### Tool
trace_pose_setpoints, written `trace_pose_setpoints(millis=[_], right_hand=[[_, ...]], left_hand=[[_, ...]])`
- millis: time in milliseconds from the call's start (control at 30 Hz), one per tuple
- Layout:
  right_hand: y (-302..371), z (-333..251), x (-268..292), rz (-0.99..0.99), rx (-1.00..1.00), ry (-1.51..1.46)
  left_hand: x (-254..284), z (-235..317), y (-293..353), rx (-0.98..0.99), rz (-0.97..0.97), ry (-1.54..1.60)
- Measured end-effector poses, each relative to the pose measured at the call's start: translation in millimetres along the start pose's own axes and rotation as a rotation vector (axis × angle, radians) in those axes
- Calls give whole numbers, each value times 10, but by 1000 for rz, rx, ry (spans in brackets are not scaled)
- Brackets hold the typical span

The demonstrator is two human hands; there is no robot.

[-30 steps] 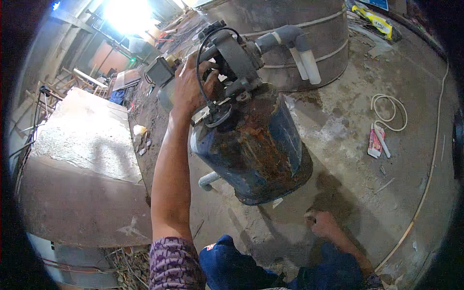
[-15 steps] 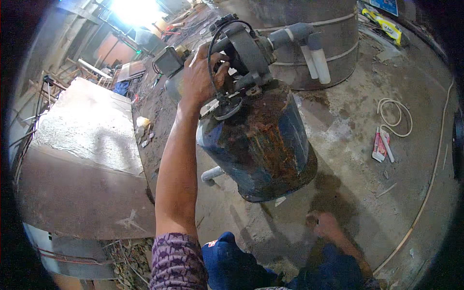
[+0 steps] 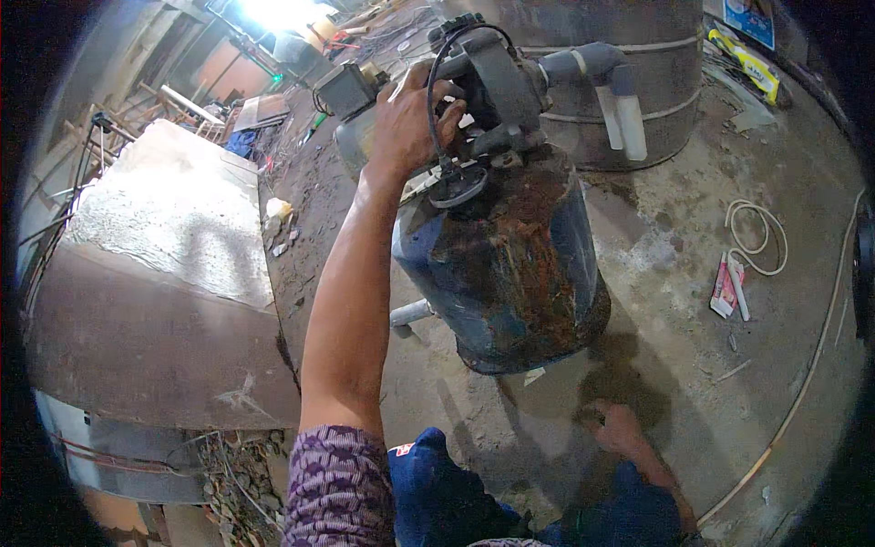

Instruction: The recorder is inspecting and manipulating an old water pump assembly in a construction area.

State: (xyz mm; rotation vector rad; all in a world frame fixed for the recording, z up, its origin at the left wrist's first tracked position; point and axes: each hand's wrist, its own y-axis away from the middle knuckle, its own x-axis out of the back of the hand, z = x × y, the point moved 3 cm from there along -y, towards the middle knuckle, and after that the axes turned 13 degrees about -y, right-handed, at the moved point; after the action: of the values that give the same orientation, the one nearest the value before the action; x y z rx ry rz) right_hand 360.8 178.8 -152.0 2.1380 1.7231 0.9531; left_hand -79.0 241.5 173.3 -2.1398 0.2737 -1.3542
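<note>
A grey water pump point(image 3: 506, 91) with a black cable looping over it sits on top of a worn blue, rust-streaked tank point(image 3: 538, 264). My left hand point(image 3: 410, 123) reaches up to the pump, its fingers curled around part of it behind the cable; the exact part gripped is hidden. Beside those fingers is a round dark fitting point(image 3: 458, 186) where the cable ends. A grey box point(image 3: 348, 89) stands on the pump's motor side. Low in front of the tank, my right hand point(image 3: 615, 427) hangs in shadow, fingers curled; what they hold, if anything, is unclear.
A big dark drum point(image 3: 583, 137) stands behind, with a grey pipe elbow point(image 3: 597, 62) before it. A large sheet-topped slab point(image 3: 155, 337) lies left. On the right floor are a coiled white cord point(image 3: 782, 244), a pink-and-white packet point(image 3: 725, 294) and a yellow packet point(image 3: 747, 66).
The whole view has shifted a little, so the tank and pump appear slightly farther right and higher. My left hand keeps its grip on the pump; my right hand stays low.
</note>
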Motion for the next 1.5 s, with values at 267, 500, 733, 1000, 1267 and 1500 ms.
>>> trace_pose_setpoints(millis=[267, 500, 733, 1000, 1267, 1500], right_hand=[[-41, 81, -32, -16, -95, 153], [-106, 323, -148, -3, -58, 146], [-76, 364, -155, 110, -25, 92], [-100, 474, -192, 22, -37, 183], [-117, 534, -198, 51, 30, 251], [-18, 331, -126, 68, 5, 119]], left_hand=[[27, -17, 45, 21, -5, -21], [35, -81, 41, -23, 72, 122], [139, -72, 64, -108, 139, 255], [135, -127, 68, 90, 102, 270], [111, -147, 47, 65, 136, 300], [81, -190, 11, 173, 90, 275]])
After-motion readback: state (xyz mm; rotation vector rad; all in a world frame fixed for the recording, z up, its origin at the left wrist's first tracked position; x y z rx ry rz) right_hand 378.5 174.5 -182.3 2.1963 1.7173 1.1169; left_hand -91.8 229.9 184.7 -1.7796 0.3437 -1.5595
